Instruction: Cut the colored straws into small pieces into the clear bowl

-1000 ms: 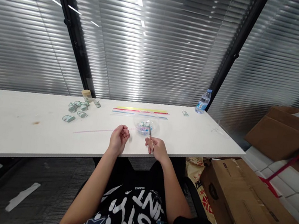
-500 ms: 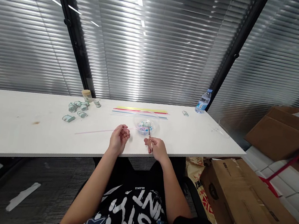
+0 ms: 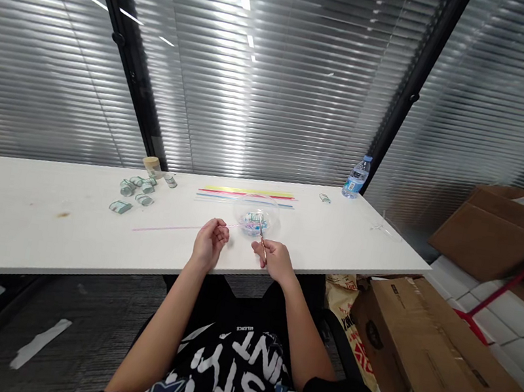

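Observation:
A thin pink strip (image 3: pixel 167 228) runs through the fingers of my left hand (image 3: pixel 210 241), its long end reaching left over the table and its short end pointing at the bowl. My right hand (image 3: pixel 275 259) is closed on scissors (image 3: pixel 262 239), whose blades reach over the clear bowl (image 3: pixel 273 214). Small blue, pink and white pieces (image 3: pixel 253 223) lie inside that bowl. Behind it, yellow, red and blue strips (image 3: pixel 223 191) are laid side by side.
Several small greenish bundles (image 3: pixel 144 200) and a cork-topped jar (image 3: pixel 151 165) are at the left. A single bundle (image 3: pixel 324 198) and a water bottle (image 3: pixel 356 178) stand back right. Cardboard boxes (image 3: pixel 418 340) sit beyond the table's right edge.
The pink strip's end over the bowl is shorter, and its long left end has shifted slightly upward. Both hands are almost where they were.

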`<state>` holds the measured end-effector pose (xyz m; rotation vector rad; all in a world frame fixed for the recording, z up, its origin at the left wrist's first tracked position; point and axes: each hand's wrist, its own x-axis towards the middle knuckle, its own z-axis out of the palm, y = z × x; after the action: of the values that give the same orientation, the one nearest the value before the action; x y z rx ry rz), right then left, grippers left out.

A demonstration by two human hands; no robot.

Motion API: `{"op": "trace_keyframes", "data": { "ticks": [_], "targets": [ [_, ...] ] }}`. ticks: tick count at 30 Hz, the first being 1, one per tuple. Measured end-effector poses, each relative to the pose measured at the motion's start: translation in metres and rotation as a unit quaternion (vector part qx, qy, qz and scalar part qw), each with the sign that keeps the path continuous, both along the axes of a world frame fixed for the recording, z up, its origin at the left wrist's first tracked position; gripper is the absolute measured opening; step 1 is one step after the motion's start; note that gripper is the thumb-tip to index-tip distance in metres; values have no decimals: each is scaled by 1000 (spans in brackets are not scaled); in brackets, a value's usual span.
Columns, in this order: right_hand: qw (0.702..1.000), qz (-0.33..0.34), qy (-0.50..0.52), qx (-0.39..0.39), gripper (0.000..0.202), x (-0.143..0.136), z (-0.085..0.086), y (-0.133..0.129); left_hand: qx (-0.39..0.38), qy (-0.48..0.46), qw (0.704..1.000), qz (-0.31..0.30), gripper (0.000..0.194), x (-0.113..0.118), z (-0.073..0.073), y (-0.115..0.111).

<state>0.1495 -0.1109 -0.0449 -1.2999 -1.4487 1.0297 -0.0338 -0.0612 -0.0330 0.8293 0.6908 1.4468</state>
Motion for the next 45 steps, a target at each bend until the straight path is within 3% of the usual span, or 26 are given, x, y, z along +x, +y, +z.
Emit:
{"op": "trace_keyframes", "data": {
  "ticks": [17,26,45],
  "targets": [
    [999,-6,-40,9,52,0,-2,3,-4,4,1000,-2,25,0,0,0],
    [999,4,32,10,50,1,0,1,-3,0,1000,2,24,-1,1,0],
    [1000,29,1,-6,55,3,4,-2,-11,-4,1000,-11,21,-1,1,0]
  ]
}}
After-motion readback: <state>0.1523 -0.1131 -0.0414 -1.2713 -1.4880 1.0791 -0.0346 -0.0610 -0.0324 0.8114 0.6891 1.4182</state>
